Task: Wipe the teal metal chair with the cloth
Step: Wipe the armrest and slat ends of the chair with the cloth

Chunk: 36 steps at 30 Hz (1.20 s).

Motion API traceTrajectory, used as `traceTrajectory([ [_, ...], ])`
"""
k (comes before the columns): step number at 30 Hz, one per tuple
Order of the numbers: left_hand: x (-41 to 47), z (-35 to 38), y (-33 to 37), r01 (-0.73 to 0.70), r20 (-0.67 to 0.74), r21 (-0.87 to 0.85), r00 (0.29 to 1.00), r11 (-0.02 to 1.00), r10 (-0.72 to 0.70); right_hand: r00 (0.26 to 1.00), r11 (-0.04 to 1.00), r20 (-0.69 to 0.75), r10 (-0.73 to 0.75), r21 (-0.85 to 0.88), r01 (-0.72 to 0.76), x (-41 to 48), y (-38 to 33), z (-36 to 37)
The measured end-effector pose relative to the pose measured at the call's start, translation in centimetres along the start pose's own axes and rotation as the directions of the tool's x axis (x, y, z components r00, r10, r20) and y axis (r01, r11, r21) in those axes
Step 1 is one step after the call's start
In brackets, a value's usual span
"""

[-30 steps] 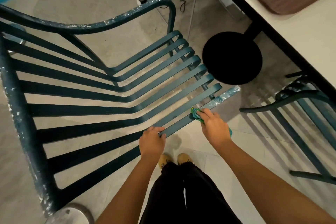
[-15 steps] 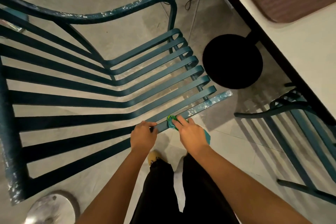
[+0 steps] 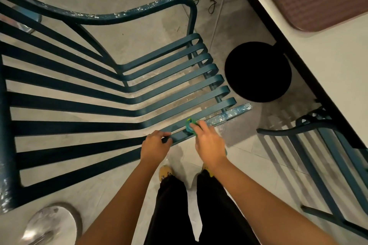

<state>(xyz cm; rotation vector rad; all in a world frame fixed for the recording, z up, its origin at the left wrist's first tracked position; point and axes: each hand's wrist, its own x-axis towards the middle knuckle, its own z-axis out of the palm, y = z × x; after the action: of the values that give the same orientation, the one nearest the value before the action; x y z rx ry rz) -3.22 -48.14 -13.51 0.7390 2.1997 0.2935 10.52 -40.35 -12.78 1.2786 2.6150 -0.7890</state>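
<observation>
The right hand (image 3: 209,145) has its fingers curled over the cloth (image 3: 190,125), pressing it down on the near rail (image 3: 229,115) of the teal metal chair (image 3: 179,89). Just beside it, the left hand (image 3: 155,146) wraps its fingers round the same rail, apparently to steady the chair. The step in hand looks like wiping along this rail. Pale flecks show on the stretch beyond the cloth, so the next move probably calls for a firm slide outward to the rail's free end.

The rail's long axis runs from lower left to upper right, as do the seat slats. Their curled ends point at the black round base (image 3: 257,71) under the tabletop (image 3: 328,55), and the chair stands on the floor.
</observation>
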Motion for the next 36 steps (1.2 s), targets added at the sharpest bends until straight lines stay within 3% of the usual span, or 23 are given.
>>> traceTrajectory([
  [5, 0.3, 1.5, 0.8, -0.043, -0.025, 0.025, 0.999, 0.999, 0.044, 0.994, 0.99, 0.107, 0.004, -0.137, 0.011, 1.0, -0.9, 0.4],
  [12, 0.5, 1.5, 0.6, -0.023, -0.023, 0.03, 0.999, 0.999, 0.024, 0.991, 0.975, -0.005, 0.134, -0.181, -0.132, 1.7, 4.6, -1.9],
  [16, 0.6, 1.5, 0.7, -0.016, -0.019, 0.003, 1.0, 1.0, 0.016, 0.974, 0.97, -0.028, 0.225, -0.086, -0.227, 1.9, 4.6, -2.6],
  [20, 0.7, 1.5, 0.8, -0.001, -0.003, -0.003, 1.0, 1.0, 0.001, 0.991, 0.989, 0.023, 0.13, -0.068, -0.128, 1.5, 2.0, -2.5],
  [25, 0.8, 1.7, 1.0, -0.016, 0.0, -0.021, 1.0, 1.0, 0.016, 0.984, 0.982, 0.172, 0.037, -0.19, -0.003, 1.7, 0.1, -1.3],
  [30, 0.8, 1.7, 0.8, -0.024, 0.006, -0.005, 1.0, 1.0, 0.024, 0.986, 0.966, 0.139, 0.092, -0.255, -0.054, 2.2, 2.3, -2.2],
  [36, 0.8, 1.5, 0.9, -0.025, 0.016, 0.006, 1.0, 1.0, 0.025, 0.985, 0.969, 0.041, 0.17, -0.187, -0.16, 2.4, 4.2, -2.8],
])
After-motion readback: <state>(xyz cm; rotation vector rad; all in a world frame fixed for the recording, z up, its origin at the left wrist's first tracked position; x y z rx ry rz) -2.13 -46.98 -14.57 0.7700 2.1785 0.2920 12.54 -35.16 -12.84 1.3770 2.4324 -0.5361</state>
